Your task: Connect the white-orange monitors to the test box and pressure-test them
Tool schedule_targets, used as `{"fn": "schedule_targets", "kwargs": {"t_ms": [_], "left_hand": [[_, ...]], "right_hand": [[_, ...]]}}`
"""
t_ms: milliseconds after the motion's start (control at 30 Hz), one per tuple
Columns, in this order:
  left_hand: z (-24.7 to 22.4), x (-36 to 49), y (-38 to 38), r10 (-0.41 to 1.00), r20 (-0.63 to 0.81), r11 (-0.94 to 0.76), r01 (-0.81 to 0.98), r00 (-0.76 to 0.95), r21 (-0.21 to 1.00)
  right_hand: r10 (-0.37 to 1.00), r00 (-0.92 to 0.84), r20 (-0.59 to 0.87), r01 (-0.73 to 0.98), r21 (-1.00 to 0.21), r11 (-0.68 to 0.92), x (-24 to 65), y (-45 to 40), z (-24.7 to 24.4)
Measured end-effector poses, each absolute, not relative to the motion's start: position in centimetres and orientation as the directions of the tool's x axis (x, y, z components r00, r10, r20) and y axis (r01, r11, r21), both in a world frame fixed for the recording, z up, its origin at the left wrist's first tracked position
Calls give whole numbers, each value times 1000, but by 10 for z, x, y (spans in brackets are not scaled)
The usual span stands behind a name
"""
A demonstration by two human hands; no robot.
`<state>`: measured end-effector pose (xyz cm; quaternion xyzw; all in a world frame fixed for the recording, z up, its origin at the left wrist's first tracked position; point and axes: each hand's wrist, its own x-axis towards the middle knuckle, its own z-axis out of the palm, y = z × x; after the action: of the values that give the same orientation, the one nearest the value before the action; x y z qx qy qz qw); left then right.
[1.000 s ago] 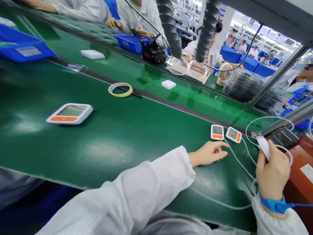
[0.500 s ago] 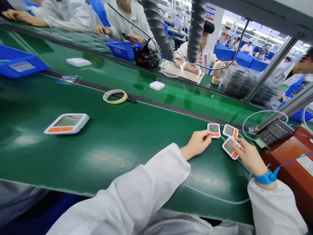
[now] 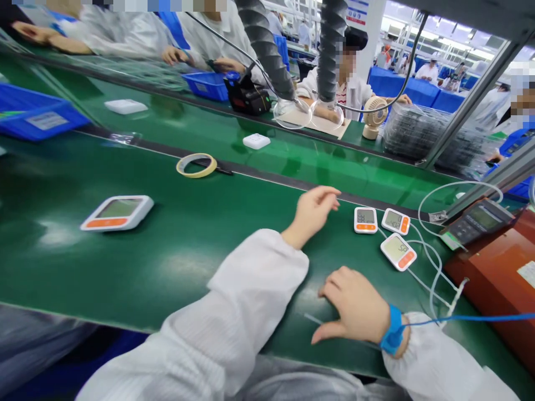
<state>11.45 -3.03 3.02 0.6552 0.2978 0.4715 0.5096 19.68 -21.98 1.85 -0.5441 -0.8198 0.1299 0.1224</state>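
Right hand (image 3: 355, 305) spread wide, partly hiding a tube (image 3: 312, 318), left hand (image 3: 312, 216) hold unclear, three monitors (image 3: 398, 252) right, tape (image 3: 198, 175) left.

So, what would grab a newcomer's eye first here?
Three white-and-orange digital monitors sit together on the green workbench, beyond the right hand. Behind that hand is a bright blue wrist strap. Two dark corrugated hoses hang near the top centre.

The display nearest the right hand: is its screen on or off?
On: dark characters show on the screen of that white-and-orange display, which lies face up, apart from the right hand.
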Motion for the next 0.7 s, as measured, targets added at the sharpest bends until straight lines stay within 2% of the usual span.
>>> {"fn": "schedule_targets", "kwargs": {"t_ms": [133, 200, 267, 367, 467, 500, 567, 600, 633, 700], "left_hand": [[36, 87, 9, 975, 201, -202, 3, 98, 979], [34, 68, 19, 969, 246, -248, 143, 30, 958], [33, 43, 25, 931, 366, -338, 359, -10, 870], [33, -7, 28, 855, 518, -384, 682, 9, 623], [36, -63, 24, 832, 540, -135, 896, -129, 423], [37, -79, 21, 886, 437, -36, 914, -159, 405], [38, -104, 15, 930, 201, 192, 874, -307, 445], [38, -112, 13, 918, 138, 275, 850, -371, 450], [37, -116, 12, 904, 106, 326, 829, -414, 454], [33, -118, 14, 893, 151, 322, 835, -425, 446]], "right_hand": [[876, -483, 8, 797, -411, 443, 205, -222, 9], [881, -474, 9, 776, -469, 422, 217, -220, 11], [893, -449, 33, 767, -499, 404, 224, -220, 12], [895, -445, 37, 790, -454, 411, 220, -223, 13], [877, -481, -20, 801, -415, 430, 212, -227, 12], [867, -497, -35, 796, -416, 439, 210, -227, 12], [850, -525, -44, 779, -426, 459, 208, -227, 11], [844, -535, -38, 770, -433, 469, 207, -228, 11], [840, -542, -28, 763, -437, 477, 206, -228, 10], [830, -557, -13, 752, -433, 497, 203, -229, 10]]}}
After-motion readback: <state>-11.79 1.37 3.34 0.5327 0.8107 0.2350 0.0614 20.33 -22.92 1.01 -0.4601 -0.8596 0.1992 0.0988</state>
